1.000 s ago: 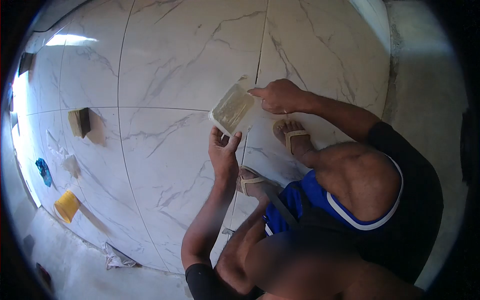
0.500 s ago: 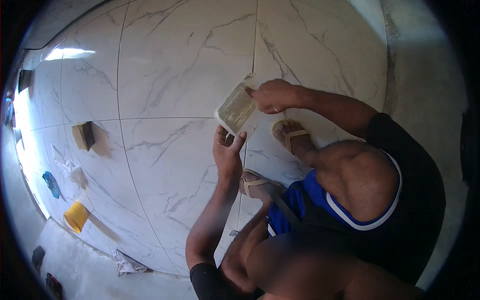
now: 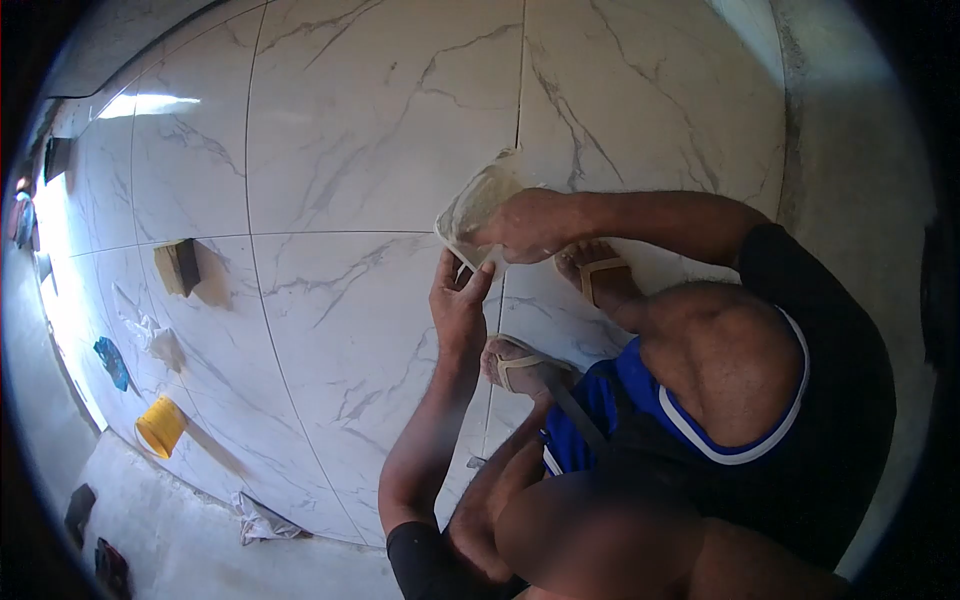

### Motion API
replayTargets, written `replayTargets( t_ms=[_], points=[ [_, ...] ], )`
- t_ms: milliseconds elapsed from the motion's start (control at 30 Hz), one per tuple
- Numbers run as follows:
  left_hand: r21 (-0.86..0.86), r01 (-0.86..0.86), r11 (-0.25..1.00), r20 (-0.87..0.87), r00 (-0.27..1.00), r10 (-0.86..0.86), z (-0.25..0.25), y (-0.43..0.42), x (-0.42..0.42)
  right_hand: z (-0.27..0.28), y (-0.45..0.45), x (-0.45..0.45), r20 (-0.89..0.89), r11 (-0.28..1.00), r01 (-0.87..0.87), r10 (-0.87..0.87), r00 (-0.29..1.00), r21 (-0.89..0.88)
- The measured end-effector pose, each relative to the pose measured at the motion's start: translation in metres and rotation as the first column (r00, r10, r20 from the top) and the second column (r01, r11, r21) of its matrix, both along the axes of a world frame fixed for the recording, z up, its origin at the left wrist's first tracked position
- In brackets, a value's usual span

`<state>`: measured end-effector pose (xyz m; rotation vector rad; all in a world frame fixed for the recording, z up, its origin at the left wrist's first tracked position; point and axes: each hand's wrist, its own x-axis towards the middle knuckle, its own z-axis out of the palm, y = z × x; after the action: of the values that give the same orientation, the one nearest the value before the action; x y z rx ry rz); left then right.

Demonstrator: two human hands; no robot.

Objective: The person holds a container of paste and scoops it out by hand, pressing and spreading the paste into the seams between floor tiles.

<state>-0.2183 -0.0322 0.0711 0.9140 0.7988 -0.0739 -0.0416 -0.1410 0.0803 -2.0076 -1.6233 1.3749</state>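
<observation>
We'd moved our right hand (image 3: pixel 535 225) from the far end of the plastic tub (image 3: pixel 482 198) toward its near end since the earlier frame. Right fingers were partly curled inside; we couldn't tell if they gripped anything. Our left hand (image 3: pixel 460 305) was nearly closed, pinching the tub's near end between thumb and fingers. Tub was over the tiled floor (image 3: pixel 340 140), well apart from the yellow bucket (image 3: pixel 162 427) near the floor's lower-left corner.
</observation>
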Motion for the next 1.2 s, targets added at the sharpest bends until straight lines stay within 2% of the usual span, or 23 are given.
replayTargets(
  t_ms=[67, 167, 267, 367, 467, 567, 667, 767, 867, 967, 1067, 1200],
  points=[
    [-0.006, -0.002, 1.000, -0.009, 1.000, 0.002, 0.001, -0.001, -0.003, -0.003, -0.005, 0.002, -0.019, 0.992, -0.127, 0.127, 0.992, 0.001],
    [-0.005, -0.012, 1.000, -0.007, 1.000, 0.012, 0.007, -0.001, -0.003, 0.011, -0.011, 0.012, 0.005, 0.997, 0.071, -0.070, 0.998, -0.029],
    [-0.012, 0.002, 1.000, 0.009, 1.000, -0.002, 0.002, -0.001, -0.005, 0.005, -0.005, 0.014, -0.043, 0.962, 0.274, -0.274, 0.961, -0.004],
    [-0.020, 0.013, 1.000, -0.002, 1.000, -0.013, 0.002, 0.003, -0.006, 0.010, 0.005, 0.002, 0.004, 0.993, 0.100, -0.101, 0.995, 0.066],
    [-0.018, 0.010, 1.000, -0.027, 1.000, -0.011, 0.006, 0.008, -0.006, -0.008, 0.006, -0.004, 0.002, 0.985, -0.136, 0.137, 0.991, 0.109],
    [0.009, 0.009, 1.000, 0.001, 1.000, -0.009, 0.003, 0.015, -0.009, -0.003, 0.007, 0.008, 0.093, 0.964, -0.267, 0.265, 0.960, 0.005],
    [0.008, 0.016, 1.000, 0.016, 1.000, -0.016, 0.000, 0.018, -0.009, 0.003, 0.007, 0.014, 0.215, 0.986, -0.026, -0.010, 0.977, 0.164],
    [-0.010, 0.015, 1.000, 0.003, 1.000, -0.015, 0.001, 0.017, -0.008, 0.011, 0.023, 0.010, 0.194, 0.993, 0.002, -0.026, 0.981, 0.120],
    [-0.030, 0.004, 1.000, -0.002, 1.000, -0.004, 0.000, 0.021, -0.009, -0.008, 0.021, -0.003, 0.230, 0.943, -0.162, 0.096, 0.968, 0.289],
    [-0.050, -0.014, 0.999, -0.008, 1.000, 0.014, -0.002, 0.026, -0.013, -0.021, 0.015, 0.001, 0.269, 0.917, -0.355, 0.302, 0.915, 0.179],
    [-0.064, -0.032, 0.997, -0.018, 0.999, 0.030, -0.001, 0.026, -0.015, 0.008, 0.019, 0.019, 0.264, 0.940, -0.303, 0.256, 0.930, 0.156],
    [-0.013, 0.013, 1.000, -0.036, 0.999, -0.014, 0.003, 0.024, -0.011, 0.010, 0.029, 0.011, 0.381, 0.953, -0.264, 0.191, 0.905, 0.149]
  ],
)
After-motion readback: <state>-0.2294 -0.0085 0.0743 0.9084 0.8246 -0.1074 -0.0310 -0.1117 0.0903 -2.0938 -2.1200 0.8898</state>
